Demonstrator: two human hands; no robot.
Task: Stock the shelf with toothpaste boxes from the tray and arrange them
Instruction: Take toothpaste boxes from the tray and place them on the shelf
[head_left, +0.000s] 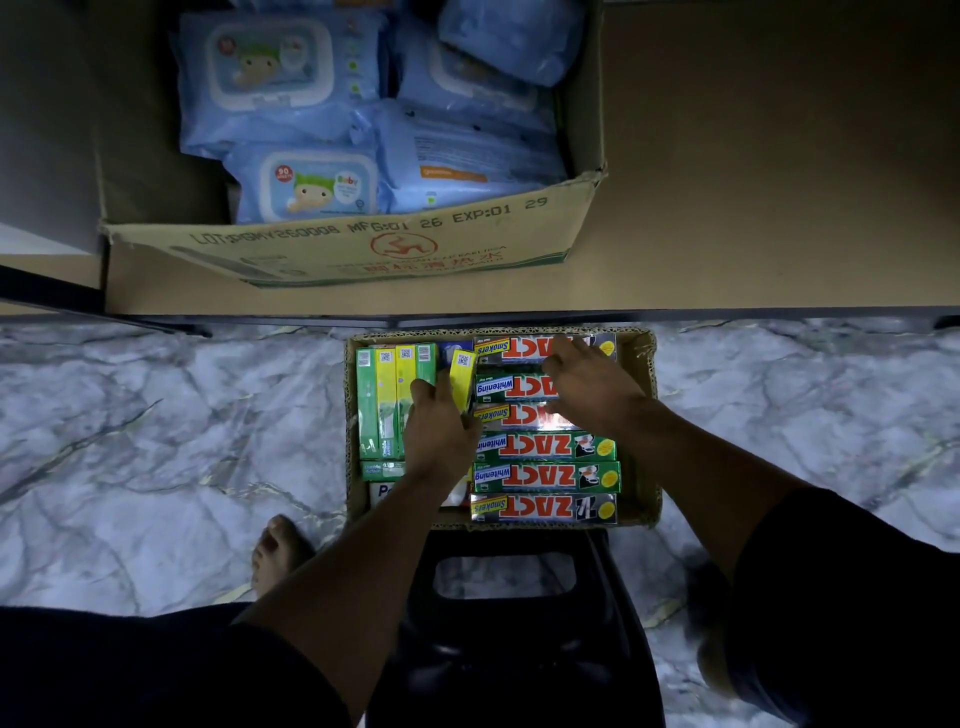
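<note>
Cardboard tray (644, 364): open-topped, sits on a black stool (506, 613) over the marble-pattern floor (156, 441), just below the shelf edge; nearly full of toothpaste boxes.
Right-hand stack: six ZACT boxes (545, 475) lying flat, long side across the tray, green "Whitening" and silver "Smokers" mixed.
Left-hand group: narrow green and yellow boxes (387, 400) standing side by side, barcodes up; more boxes lie flat beneath them at the near end, partly hidden by the forearm.
Left hand (441, 431): fingers curled round a yellow box (462, 376), which is tilted and raised a little above its neighbours; grip looks closed on it.
Right hand (592, 384): palm down, fingers spread over the two or three far ZACT boxes; touching their tops. Cannot tell whether it has closed on any of them.
Shelf (779, 182): tan board above the tray; right part bare, left part taken by a cardboard carton (363, 249) of blue baby-wipe packs (306, 187).
Toothpaste on shelf: none visible.
Step in hand (judgement): first pick from the tray; stocking barely begun.
Next move calls for: lifting the yellow box clear without dragging its neighbours, then carrying it up to the bare shelf area right of the carton.
Right hand, next: needs a firm grasp along a box's long edges before lifting.
Arranging: likely by brand and variant, fronts facing out.
Foot (280, 551): bare, on floor left of stool.
</note>
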